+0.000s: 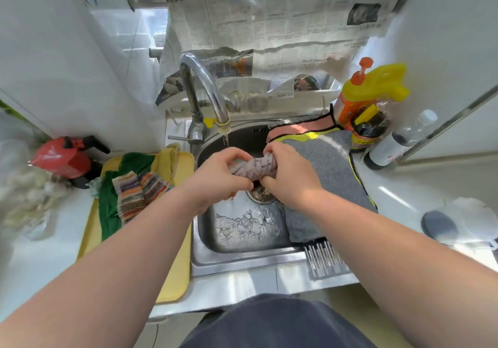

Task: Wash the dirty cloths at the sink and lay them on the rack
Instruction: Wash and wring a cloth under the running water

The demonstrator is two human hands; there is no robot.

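Note:
Over the steel sink [242, 260], my left hand [215, 176] and my right hand [289, 176] both grip a twisted grey patterned cloth [256, 168], one at each end. It hangs just below the tap spout [222, 124], above the drain [260, 192]. A thin stream of water runs from the spout. On the sink's right side lies a grey cloth with yellow trim [331, 169], and a pink cloth [304, 128] lies behind it, both on the metal rack [326, 257]. A green cloth [110, 204] and striped cloths [137, 191] lie on the yellow tray [172, 280] at the left.
A yellow-capped detergent bottle [361, 97], a dark jar [367, 132] and a clear bottle [398, 142] stand right of the sink. A red bag [63, 160] sits at the left. A white bag with a grey round thing [458, 222] lies on the right counter. Newspaper covers the back wall.

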